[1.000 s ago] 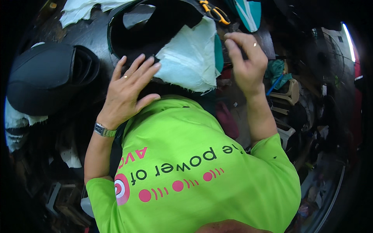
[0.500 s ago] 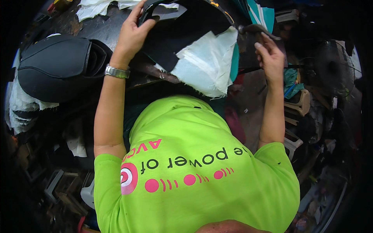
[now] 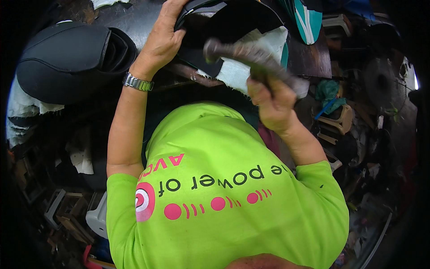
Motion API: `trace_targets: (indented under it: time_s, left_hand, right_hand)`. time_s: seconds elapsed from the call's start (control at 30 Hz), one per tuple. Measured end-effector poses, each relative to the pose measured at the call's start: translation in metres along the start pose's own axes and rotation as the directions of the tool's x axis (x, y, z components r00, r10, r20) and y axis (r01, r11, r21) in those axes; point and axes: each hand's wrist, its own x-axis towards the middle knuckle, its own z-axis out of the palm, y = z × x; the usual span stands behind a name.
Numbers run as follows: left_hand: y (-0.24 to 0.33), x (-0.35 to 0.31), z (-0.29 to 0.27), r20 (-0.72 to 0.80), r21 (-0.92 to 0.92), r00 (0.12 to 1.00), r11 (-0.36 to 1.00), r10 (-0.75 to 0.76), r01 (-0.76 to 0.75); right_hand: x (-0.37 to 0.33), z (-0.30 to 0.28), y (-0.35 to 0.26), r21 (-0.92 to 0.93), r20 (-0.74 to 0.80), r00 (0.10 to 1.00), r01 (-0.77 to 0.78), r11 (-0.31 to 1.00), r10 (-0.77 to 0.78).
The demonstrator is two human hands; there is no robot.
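My right hand (image 3: 275,103) is closed round a hammer (image 3: 255,56), raised in front of the work and smeared by motion. At the table's near edge lies a curved black piece (image 3: 244,20) with a frayed white cloth lining (image 3: 235,74) and a bit of green at its right side. My left hand (image 3: 168,40), a metal watch on its wrist, grips the left rim of this black piece, thumb inside. Its fingertips run out of the picture at the top. The hammer hides part of the lining.
A stack of nested black stitched pieces (image 3: 62,62) sits on the left of the dark table (image 3: 134,27). Green-and-white pieces (image 3: 308,22) lie at the back right. To the right are a beige plastic stool (image 3: 342,119), a green bag (image 3: 329,92) and a fan (image 3: 383,83).
My right hand has swung left and nearer, lifting the hammer from beside the black piece to in front of it. My left hand has shifted slightly right and up, still gripping the rim.
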Motion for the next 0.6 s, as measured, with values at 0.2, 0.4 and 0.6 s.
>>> trace_targets:
  time_s: [0.2, 0.4, 0.6]
  left_hand:
    - [0.018, 0.004, -0.004, 0.063, 0.002, 0.993, 0.995, -0.101, 0.101]
    - [0.032, 0.008, -0.006, 0.131, -0.172, 0.969, 0.957, -0.211, 0.232]
    - [0.012, 0.016, 0.007, 0.169, -0.344, 0.961, 0.901, -0.219, 0.265]
  right_hand:
    - [0.001, -0.018, -0.018, -0.087, 0.031, 0.946, -0.32, 0.944, 0.323]
    - [0.0, -0.015, 0.026, -0.401, 0.099, 0.921, -0.311, 0.862, 0.378]
    - [0.032, 0.001, 0.043, -0.467, 0.161, 0.906, -0.28, 0.839, 0.392]
